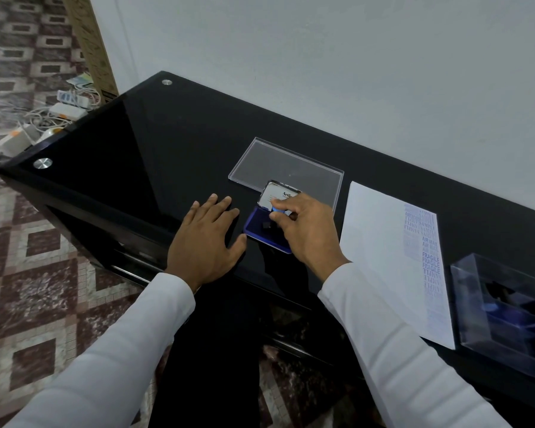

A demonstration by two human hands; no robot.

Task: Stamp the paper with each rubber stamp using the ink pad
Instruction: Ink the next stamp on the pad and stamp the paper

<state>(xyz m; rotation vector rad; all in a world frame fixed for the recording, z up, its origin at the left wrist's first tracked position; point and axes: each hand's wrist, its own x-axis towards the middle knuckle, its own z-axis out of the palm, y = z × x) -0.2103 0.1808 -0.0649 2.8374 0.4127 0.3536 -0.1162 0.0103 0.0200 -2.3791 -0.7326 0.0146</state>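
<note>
A blue ink pad (pixel 257 225) lies open in the middle of the black glass table (pixel 121 156), its lid (pixel 277 194) raised behind it. My right hand (pixel 306 230) pinches a small rubber stamp (pixel 275 213) with a blue top, its dark base down on the pad. My left hand (pixel 204 239) lies flat on the table just left of the pad, thumb close to its edge. A white paper (pixel 383 257) sits to the right, with rows of blue stamp marks such as FRAGILE (pixel 430 257) along its right side.
A clear plastic lid (pixel 291 168) lies behind the ink pad. A clear box (pixel 507 316) holding more stamps stands at the far right, next to the paper. A white wall runs behind the table. Cables and power strips (pixel 59 112) lie on the patterned floor to the left.
</note>
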